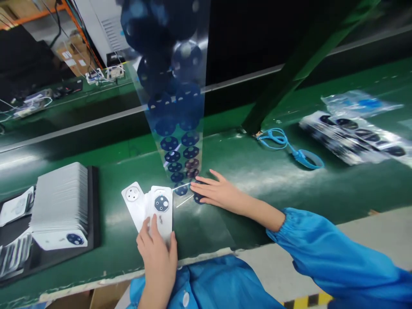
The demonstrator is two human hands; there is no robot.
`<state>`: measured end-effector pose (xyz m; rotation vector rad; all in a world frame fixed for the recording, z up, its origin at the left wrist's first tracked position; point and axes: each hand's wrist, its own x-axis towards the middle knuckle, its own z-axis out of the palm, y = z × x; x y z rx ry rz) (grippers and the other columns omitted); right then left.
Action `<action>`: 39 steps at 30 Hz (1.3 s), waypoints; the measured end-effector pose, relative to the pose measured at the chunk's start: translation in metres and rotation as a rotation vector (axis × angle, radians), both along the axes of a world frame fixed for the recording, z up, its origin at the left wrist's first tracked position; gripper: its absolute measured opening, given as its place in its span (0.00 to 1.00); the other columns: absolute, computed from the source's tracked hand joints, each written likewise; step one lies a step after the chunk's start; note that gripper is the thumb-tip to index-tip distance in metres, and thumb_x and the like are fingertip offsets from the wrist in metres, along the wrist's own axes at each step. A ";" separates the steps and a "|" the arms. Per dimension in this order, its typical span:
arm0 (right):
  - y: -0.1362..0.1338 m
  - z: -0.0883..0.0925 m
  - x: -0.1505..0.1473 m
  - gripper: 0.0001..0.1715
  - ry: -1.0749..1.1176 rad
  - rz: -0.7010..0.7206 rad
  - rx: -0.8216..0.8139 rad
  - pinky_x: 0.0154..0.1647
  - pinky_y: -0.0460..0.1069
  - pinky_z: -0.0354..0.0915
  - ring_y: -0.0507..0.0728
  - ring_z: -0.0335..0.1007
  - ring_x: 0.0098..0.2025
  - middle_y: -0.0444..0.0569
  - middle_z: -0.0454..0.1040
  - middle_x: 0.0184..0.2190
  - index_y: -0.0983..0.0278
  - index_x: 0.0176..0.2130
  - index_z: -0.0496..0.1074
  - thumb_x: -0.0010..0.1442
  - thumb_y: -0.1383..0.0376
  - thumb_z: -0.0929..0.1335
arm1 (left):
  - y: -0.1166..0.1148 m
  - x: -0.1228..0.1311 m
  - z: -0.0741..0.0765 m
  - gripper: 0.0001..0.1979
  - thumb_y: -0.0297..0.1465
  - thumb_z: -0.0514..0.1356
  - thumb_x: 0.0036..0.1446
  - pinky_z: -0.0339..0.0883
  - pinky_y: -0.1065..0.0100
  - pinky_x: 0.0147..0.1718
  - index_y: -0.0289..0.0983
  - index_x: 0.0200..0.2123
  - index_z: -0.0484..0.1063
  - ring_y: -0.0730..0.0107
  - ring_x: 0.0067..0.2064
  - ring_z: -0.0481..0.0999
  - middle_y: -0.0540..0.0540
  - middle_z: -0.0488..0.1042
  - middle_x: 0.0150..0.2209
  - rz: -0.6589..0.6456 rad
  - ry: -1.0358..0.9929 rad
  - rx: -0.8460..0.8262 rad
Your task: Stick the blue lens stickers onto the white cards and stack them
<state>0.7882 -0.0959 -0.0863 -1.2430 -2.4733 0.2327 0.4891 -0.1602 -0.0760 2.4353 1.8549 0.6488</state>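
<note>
My left hand (157, 255) holds a white phone back panel (166, 193) against the bench, fingers on its face and thumb at its right edge. A dark round camera film (161, 203) with several holes lies at the panel's upper end. Partly under it, further white panels (132, 208) lie fanned to the left. My right hand (222, 193) rests with fingers stretched over the lower end of a clear strip (167, 122) of dark round films. One dark film (198, 198) is partly hidden under those fingers. The strip rises away from the bench toward the top of the view.
At left, a black tray (94, 206) holds a tall stack of white panels (61, 197). A blue wrist strap (307, 159) with a coiled cord lies right of centre. Bagged strips of dark films (357, 135) lie at far right. A dark post (273, 94) stands behind the bench.
</note>
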 end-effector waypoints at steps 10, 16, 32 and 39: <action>-0.007 -0.014 -0.004 0.16 -0.028 0.095 0.338 0.67 0.73 0.59 0.66 0.75 0.57 0.59 0.76 0.57 0.64 0.46 0.78 0.73 0.71 0.62 | -0.003 -0.040 0.033 0.37 0.28 0.61 0.57 0.69 0.45 0.53 0.37 0.68 0.55 0.44 0.59 0.66 0.32 0.61 0.59 0.101 -0.077 0.052; 0.001 -0.011 0.002 0.17 0.138 -0.023 0.024 0.49 0.60 0.79 0.68 0.78 0.53 0.48 0.79 0.54 0.54 0.42 0.80 0.72 0.57 0.63 | 0.028 -0.198 0.082 0.38 0.24 0.58 0.60 0.63 0.41 0.57 0.30 0.71 0.49 0.39 0.62 0.61 0.26 0.57 0.59 0.123 0.341 0.309; -0.013 0.084 -0.056 0.27 1.401 -0.722 -1.003 0.48 0.55 0.75 0.64 0.79 0.42 0.58 0.83 0.41 0.57 0.33 0.86 0.35 0.45 0.84 | 0.075 -0.241 0.094 0.20 0.22 0.53 0.66 0.72 0.51 0.46 0.32 0.60 0.67 0.50 0.48 0.72 0.33 0.70 0.47 -0.343 0.417 0.169; -0.006 0.049 -0.127 0.31 1.500 -0.729 -0.939 0.39 0.49 0.70 0.55 0.74 0.33 0.50 0.81 0.31 0.64 0.36 0.80 0.40 0.46 0.83 | 0.086 -0.105 0.040 0.19 0.34 0.56 0.70 0.58 0.42 0.65 0.36 0.61 0.69 0.44 0.67 0.62 0.35 0.64 0.66 -0.949 0.302 0.051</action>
